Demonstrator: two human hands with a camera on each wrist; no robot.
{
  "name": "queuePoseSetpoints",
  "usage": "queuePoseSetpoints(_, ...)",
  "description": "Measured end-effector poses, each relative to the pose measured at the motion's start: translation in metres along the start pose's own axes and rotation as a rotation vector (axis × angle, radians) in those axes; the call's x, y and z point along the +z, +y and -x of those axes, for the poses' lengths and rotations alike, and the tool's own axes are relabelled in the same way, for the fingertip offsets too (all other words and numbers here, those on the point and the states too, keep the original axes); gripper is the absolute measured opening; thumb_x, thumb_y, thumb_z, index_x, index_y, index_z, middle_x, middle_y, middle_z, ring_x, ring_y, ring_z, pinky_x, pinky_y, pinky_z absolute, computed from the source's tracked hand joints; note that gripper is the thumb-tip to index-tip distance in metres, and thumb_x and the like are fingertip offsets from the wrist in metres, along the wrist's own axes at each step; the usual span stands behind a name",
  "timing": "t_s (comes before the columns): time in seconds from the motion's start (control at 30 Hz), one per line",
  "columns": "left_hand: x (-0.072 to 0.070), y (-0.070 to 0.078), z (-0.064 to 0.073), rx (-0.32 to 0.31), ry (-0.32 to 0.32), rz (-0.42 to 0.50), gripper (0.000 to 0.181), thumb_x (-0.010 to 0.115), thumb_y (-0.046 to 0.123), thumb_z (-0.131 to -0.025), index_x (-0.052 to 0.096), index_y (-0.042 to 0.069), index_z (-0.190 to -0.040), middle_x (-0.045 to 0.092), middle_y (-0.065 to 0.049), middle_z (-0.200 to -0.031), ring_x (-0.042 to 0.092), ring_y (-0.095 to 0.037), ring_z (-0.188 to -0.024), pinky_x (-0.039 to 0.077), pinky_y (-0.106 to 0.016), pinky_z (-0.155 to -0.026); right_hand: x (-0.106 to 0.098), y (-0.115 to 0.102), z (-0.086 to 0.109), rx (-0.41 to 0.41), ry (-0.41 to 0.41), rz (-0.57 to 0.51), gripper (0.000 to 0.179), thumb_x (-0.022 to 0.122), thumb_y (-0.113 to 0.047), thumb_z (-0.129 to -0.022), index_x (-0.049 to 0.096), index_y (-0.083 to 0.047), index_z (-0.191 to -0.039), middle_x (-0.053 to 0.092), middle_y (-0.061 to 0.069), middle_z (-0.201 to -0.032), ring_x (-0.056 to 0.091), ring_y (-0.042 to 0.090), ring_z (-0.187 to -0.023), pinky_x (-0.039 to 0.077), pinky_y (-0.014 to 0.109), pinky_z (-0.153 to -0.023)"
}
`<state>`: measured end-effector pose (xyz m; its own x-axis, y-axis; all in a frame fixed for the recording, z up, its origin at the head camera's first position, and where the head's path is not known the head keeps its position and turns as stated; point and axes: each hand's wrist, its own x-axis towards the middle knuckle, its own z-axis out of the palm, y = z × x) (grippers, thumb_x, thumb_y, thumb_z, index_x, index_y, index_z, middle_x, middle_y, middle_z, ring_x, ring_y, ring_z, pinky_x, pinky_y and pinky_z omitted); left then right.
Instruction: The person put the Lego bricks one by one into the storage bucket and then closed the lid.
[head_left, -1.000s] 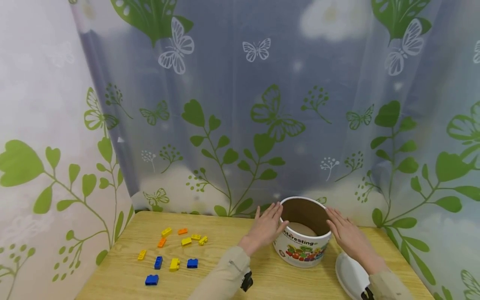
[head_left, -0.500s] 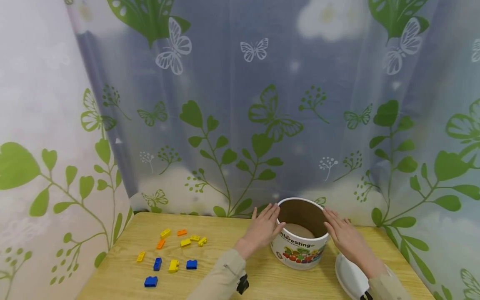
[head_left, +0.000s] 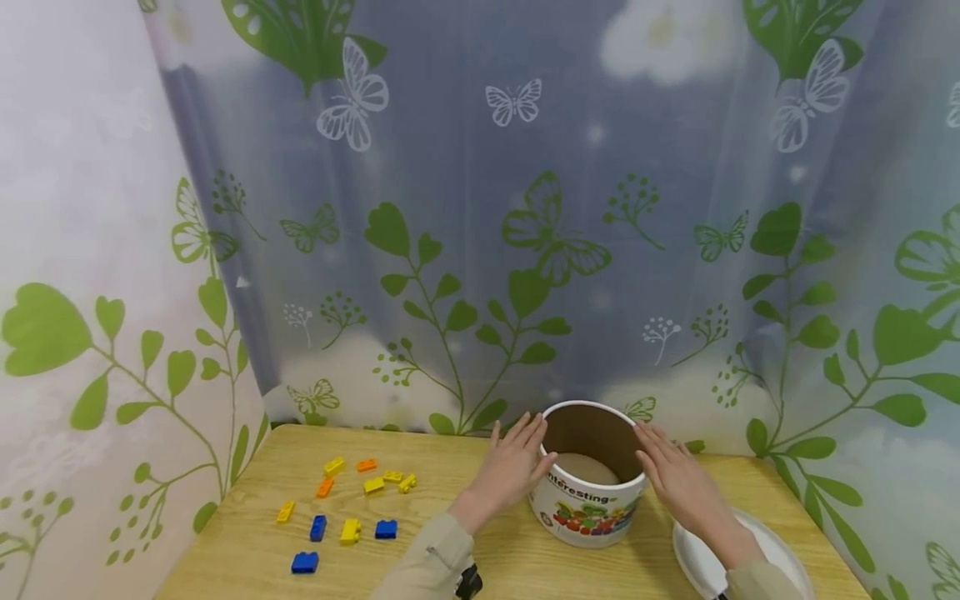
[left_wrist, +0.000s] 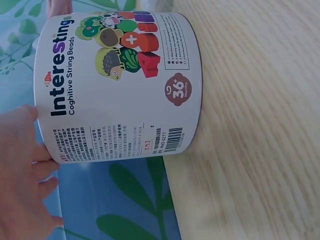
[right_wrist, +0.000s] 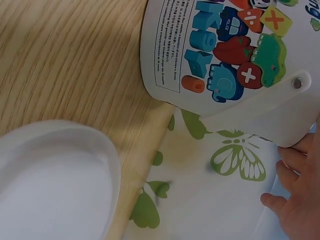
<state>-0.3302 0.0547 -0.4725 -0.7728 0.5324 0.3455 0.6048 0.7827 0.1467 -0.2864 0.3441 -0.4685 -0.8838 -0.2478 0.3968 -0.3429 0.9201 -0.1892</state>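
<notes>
A round white bucket (head_left: pixel 588 508) stands upright on the table, its top uncovered and its brown inside showing. Colourful toy pictures and the word "Interesting" are printed on its wall. My left hand (head_left: pixel 504 468) touches the left of the rim with fingers extended. On the opposite side, my right hand (head_left: pixel 686 482) lies against the rim, fingers straight. The left wrist view shows the left thumb and fingertips at the bucket's (left_wrist: pixel 120 90) upper edge. In the right wrist view, a white strap handle (right_wrist: pixel 260 107) hangs along the wall near the right fingers (right_wrist: pixel 292 162).
Several yellow, orange and blue building blocks (head_left: pixel 304 562) lie scattered on the left of the wooden table (head_left: pixel 247 550). A white round lid (head_left: pixel 780 546) lies at the right, partly under the right forearm. A patterned curtain (head_left: pixel 450 250) hangs right behind the table.
Both hands and the bucket have shifted a little to the left and nearer, away from the curtain. More of the lid shows now. The blocks have stayed put.
</notes>
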Motion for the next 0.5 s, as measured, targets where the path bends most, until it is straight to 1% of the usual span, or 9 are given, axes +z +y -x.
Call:
queuePoseSetpoints(0.17, -0.001, -0.005, 0.009, -0.017, -0.001, 0.042, 0.06, 0.038, 0.045, -0.109, 0.04, 0.007, -0.156, 0.034, -0.007, -0.163, 0.027, -0.026, -0.152, 0.022, -0.062, -0.121, 0.004, -0.009, -0.001, -0.031, 0.057, 0.025, 0.046, 0.052, -0.02, -0.106, 0.05, 0.002, -0.146, 0.048, 0.021, -0.151, 0.046, 0.044, -0.137, 0.036, 0.068, -0.108)
queuePoseSetpoints(0.27, -0.003, -0.007, 0.014, -0.022, 0.012, 0.058, 0.059, 0.039, 0.044, -0.109, 0.04, 0.007, -0.155, 0.035, -0.008, -0.162, 0.027, -0.027, -0.152, 0.021, -0.063, -0.12, 0.005, -0.014, -0.002, -0.037, 0.07, 0.026, 0.046, 0.053, -0.02, -0.105, 0.051, 0.002, -0.146, 0.049, 0.021, -0.15, 0.046, 0.044, -0.137, 0.036, 0.068, -0.108)
queuePoseSetpoints(0.5, -0.007, -0.012, 0.026, -0.032, 0.054, 0.051, 0.06, 0.04, 0.047, -0.108, 0.045, 0.008, -0.153, 0.038, -0.006, -0.16, 0.029, -0.028, -0.151, 0.021, -0.064, -0.12, 0.011, -0.021, -0.003, -0.037, 0.056, 0.015, 0.047, 0.051, -0.019, -0.106, 0.049, 0.001, -0.148, 0.048, 0.02, -0.152, 0.043, 0.043, -0.139, 0.034, 0.066, -0.111)
